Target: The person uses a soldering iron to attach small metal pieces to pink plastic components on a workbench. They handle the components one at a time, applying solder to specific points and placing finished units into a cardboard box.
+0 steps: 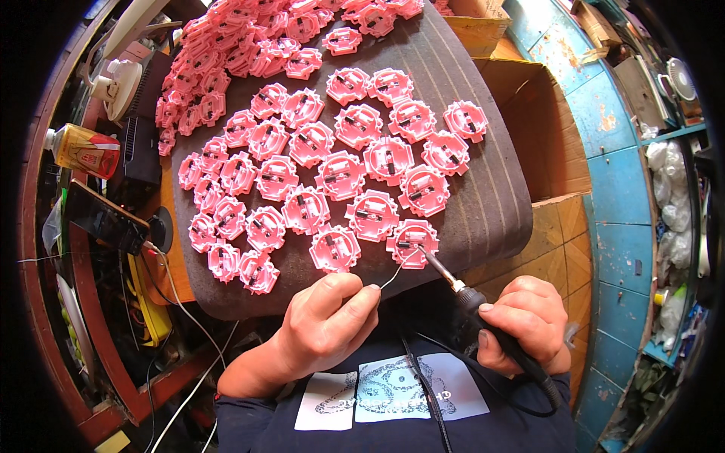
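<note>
My left hand point(328, 321) is closed in a pinch on a thin silvery wire that looks like solder point(395, 276). The wire's far end reaches the nearest pink plastic housing point(412, 240), at the front right of the group. My right hand point(529, 321) grips a soldering iron point(471, 299) by its black handle. The iron's tip points at that same housing and meets it close to the wire's end; exact contact is too small to tell. Several like pink housings point(340, 175), with small black and white parts inside, lie in rough rows on a dark, cloth-like surface point(483, 204).
A large heap of pink housings point(226, 49) covers the far left. Right of the work surface stands an open cardboard box point(555, 128). On the left are a phone point(106, 217), a bottle with yellowish liquid point(87, 150) and a hanging white cable point(190, 315).
</note>
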The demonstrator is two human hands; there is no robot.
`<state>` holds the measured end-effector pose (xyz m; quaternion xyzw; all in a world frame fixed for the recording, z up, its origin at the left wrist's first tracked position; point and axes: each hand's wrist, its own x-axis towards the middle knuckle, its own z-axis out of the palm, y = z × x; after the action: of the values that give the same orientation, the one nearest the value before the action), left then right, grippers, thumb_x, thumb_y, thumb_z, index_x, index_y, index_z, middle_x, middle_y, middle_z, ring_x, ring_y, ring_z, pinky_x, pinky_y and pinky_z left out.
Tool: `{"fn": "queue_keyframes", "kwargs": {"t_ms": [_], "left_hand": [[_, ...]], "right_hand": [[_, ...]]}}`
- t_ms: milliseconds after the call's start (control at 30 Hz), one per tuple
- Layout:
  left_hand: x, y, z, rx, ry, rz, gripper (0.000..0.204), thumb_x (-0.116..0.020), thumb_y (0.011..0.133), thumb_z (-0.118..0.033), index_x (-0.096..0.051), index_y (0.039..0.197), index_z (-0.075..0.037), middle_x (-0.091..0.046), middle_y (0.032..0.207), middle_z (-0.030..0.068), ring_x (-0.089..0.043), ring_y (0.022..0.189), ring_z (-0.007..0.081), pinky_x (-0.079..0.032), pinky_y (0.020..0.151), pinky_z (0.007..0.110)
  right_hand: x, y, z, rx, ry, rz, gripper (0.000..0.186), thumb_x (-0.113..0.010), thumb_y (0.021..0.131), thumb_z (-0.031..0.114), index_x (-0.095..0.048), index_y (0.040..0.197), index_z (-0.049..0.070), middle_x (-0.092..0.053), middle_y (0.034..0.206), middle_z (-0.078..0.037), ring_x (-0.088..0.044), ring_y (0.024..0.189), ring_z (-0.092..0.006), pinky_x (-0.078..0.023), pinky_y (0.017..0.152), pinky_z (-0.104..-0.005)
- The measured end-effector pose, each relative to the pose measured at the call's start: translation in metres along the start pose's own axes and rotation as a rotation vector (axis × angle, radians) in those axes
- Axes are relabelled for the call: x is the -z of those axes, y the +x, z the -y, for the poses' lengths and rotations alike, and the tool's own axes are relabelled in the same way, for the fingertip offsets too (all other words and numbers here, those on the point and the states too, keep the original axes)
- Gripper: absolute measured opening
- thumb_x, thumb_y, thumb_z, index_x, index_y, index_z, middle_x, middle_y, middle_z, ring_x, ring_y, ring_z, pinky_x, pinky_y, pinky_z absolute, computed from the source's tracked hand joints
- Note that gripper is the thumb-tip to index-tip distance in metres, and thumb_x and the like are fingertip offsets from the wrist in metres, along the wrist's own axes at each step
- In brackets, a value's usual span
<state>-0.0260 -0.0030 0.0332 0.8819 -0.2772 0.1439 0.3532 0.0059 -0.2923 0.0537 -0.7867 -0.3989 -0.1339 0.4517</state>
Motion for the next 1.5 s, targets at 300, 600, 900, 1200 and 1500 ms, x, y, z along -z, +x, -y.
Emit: {"fn": "queue_keyframes", "kwargs": {"t_ms": [300, 600, 900, 1200, 1500], "left_hand": [[-0.0021, -0.0002, 0.0001, 0.015, -0.002, -0.007, 0.035, -0.082, 0.073, 0.011, -0.075, 0.106, 0.002, -0.063, 0.091, 0.0106, -0.066, 0.077, 0.0261, -0.055, 0.064, 0.034], [-0.0004, 0.0005, -0.0009, 0.005, 0.001, -0.006, 0.035, -0.082, 0.073, 0.010, -0.074, 0.106, 0.002, -0.062, 0.091, 0.0109, -0.065, 0.077, 0.0263, -0.055, 0.063, 0.034], [-0.0017, 0.0041, 0.0017, -0.028, 0.013, -0.002, 0.034, -0.081, 0.073, 0.009, -0.071, 0.106, 0.005, -0.061, 0.094, 0.0121, -0.067, 0.075, 0.0261, -0.057, 0.061, 0.035], [-0.0015, 0.0034, 0.0039, -0.038, 0.008, -0.006, 0.035, -0.082, 0.073, 0.009, -0.071, 0.106, 0.004, -0.061, 0.095, 0.0120, -0.067, 0.075, 0.0262, -0.057, 0.061, 0.035], [0.0000, 0.0035, 0.0067, -0.012, 0.034, -0.062, 0.036, -0.082, 0.073, 0.009, -0.071, 0.108, 0.003, -0.060, 0.096, 0.0114, -0.066, 0.076, 0.0259, -0.056, 0.061, 0.035]], "right_hand": [[-0.0009, 0.0000, 0.0001, 0.009, -0.004, -0.001, 0.029, -0.077, 0.076, 0.004, -0.071, 0.103, -0.002, -0.063, 0.071, -0.007, -0.057, 0.052, -0.0221, -0.044, 0.047, -0.0344], [-0.0009, 0.0026, 0.0002, 0.015, -0.005, 0.008, 0.031, -0.077, 0.075, 0.004, -0.071, 0.104, -0.003, -0.063, 0.070, -0.008, -0.057, 0.052, -0.0222, -0.044, 0.047, -0.0343], [-0.0020, 0.0020, -0.0006, 0.018, -0.003, -0.006, 0.030, -0.076, 0.076, 0.004, -0.071, 0.104, -0.003, -0.063, 0.069, -0.008, -0.057, 0.051, -0.0221, -0.044, 0.047, -0.0343], [0.0021, 0.0028, 0.0017, 0.002, -0.006, 0.004, 0.032, -0.078, 0.077, 0.004, -0.070, 0.107, -0.002, -0.064, 0.072, -0.009, -0.057, 0.053, -0.0222, -0.046, 0.048, -0.0349], [-0.0017, 0.0078, 0.0012, -0.001, 0.017, -0.008, 0.035, -0.079, 0.077, 0.003, -0.070, 0.111, -0.002, -0.065, 0.073, -0.009, -0.058, 0.053, -0.0234, -0.046, 0.049, -0.0352]]}}
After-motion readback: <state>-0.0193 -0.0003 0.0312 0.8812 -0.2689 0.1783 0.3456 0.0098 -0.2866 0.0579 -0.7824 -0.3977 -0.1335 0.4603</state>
